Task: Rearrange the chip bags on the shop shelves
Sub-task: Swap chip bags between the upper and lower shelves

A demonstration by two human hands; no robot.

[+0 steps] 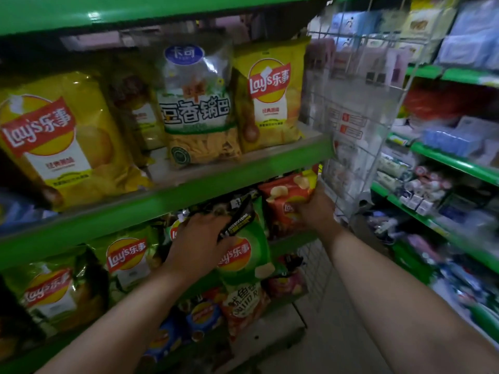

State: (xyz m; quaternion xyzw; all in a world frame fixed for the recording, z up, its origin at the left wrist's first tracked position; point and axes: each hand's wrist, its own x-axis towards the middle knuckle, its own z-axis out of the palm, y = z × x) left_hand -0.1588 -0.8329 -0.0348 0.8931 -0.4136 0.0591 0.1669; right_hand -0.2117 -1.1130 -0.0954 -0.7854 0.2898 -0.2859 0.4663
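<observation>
My left hand [198, 242] grips the top of a green Lay's bag [244, 255] on the middle green shelf [162, 203]. My right hand [314, 210] holds a red Lay's bag [286, 197] at the right end of the same shelf. Further green and yellow Lay's bags [127, 259] stand to the left of my left hand. On the upper shelf stand a yellow Lay's bag [270, 95], a clear snack bag with green lettering [198, 112] and a large yellow Lay's bag [54, 141].
Blue and orange snack bags [205, 317] fill the lower shelf. A wire rack [348, 125] with packets hangs at the shelf's right end. Across the aisle, green shelves [453, 160] carry boxed and wrapped goods. Grey floor [329, 333] shows between the two shelf units.
</observation>
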